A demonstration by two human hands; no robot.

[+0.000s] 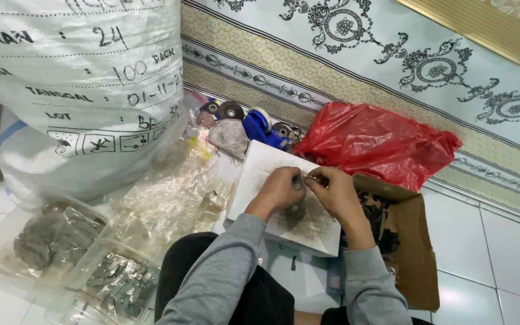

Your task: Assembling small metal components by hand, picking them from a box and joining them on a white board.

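Both hands, the left hand [281, 188] and right hand [332, 191], are pinched shut together on a small metal piece [299, 180] above the white board [260, 165], apparently fitting it, which I'd judge needs a steady fingertip grip next.

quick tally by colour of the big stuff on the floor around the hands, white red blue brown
white: 2, woven sack, flat board under left hand and right hand
red: 1, plastic bag
blue: 1, tape dispenser
brown: 1, cardboard box
total: 5
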